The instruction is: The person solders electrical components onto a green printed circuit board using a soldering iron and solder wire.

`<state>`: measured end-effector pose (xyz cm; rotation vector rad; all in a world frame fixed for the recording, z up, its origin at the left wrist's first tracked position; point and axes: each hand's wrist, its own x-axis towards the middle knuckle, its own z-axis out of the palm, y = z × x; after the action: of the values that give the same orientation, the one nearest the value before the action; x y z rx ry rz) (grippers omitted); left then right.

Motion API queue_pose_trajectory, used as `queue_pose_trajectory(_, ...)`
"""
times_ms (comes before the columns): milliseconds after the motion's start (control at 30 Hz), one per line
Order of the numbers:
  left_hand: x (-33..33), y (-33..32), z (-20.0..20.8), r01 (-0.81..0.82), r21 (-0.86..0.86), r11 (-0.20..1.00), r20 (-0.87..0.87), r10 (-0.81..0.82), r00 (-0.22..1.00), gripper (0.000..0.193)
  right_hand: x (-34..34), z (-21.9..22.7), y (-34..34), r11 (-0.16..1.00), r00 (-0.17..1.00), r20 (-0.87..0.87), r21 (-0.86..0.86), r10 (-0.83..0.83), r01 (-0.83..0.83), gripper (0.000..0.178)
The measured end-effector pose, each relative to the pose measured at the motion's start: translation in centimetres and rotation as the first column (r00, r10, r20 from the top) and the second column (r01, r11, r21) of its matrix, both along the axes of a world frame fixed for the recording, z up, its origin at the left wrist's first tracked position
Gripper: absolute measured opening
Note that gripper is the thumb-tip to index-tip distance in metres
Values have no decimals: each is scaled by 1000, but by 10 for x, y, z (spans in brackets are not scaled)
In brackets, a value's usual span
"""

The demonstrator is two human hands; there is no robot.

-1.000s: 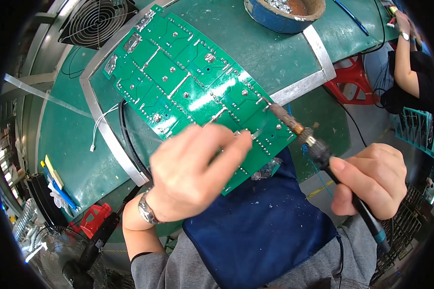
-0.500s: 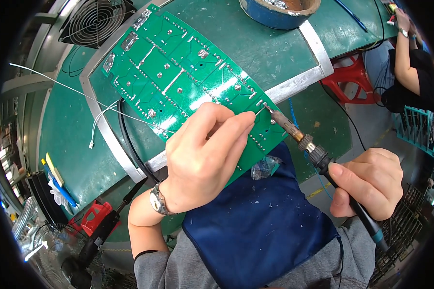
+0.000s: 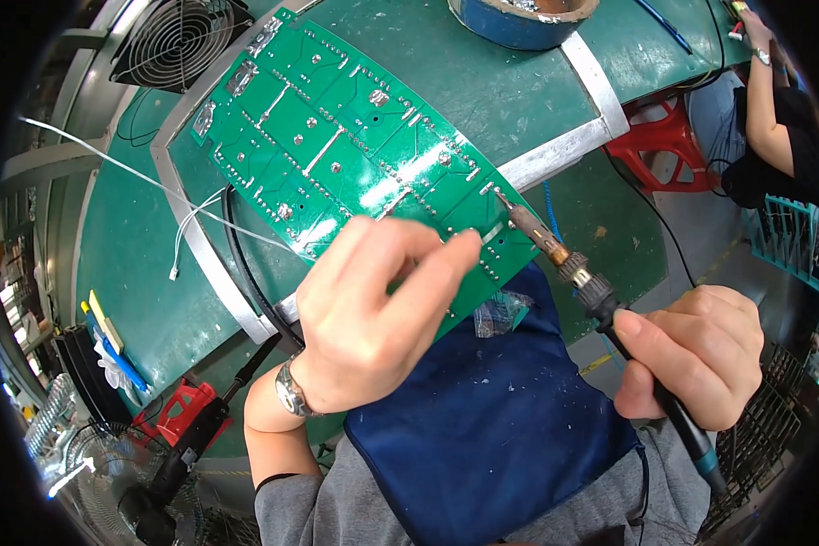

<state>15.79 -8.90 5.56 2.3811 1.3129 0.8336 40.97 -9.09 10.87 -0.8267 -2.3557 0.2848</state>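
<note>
My right hand point(image 3: 696, 355) grips a soldering iron point(image 3: 601, 300) by its black handle. The iron's tip rests at solder joints near the right edge of a green circuit board point(image 3: 323, 136), which lies tilted across the table edge, solder side up. Over the board's lower part, my left hand point(image 3: 373, 309) is closed, thumb and finger pinching a thin white wire point(image 3: 168, 187). A short, blurred end of it pokes past the fingertips, a little apart from the iron tip. The wire's long tail runs off to the upper left. My palm hides part of the board.
A blue round bowl point(image 3: 523, 27) stands at the far side of the green table point(image 3: 482, 100). A black fan point(image 3: 182, 41) sits far left. A white cable point(image 3: 187, 232) and black tube lie left of the board. Another person's arm point(image 3: 763, 100) is at far right, near a red stool point(image 3: 660, 150).
My left hand has drawn back slightly down and left, taking the wire end away from the iron tip. The iron has shifted slightly, staying at the board's right edge.
</note>
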Motion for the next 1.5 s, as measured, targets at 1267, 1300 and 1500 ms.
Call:
queue_pose_trajectory(1267, 12, -11, -14, -62, -35, 997, 117, 66, 991, 29, 21, 9, -9, 994, 999, 35, -106, 33, -29, 22)
queue_pose_trajectory(1300, 11, -12, -15, -49, -24, 999, 131, 52, 990, 30, 26, 11, -10, 990, 997, 45, -130, 56, -50, 24)
queue_pose_trajectory(1500, 15, -17, -11, -3, -95, 995, 125, 15, 992, 29, 34, 5, -17, 985, 995, 12, -148, 95, -92, 25)
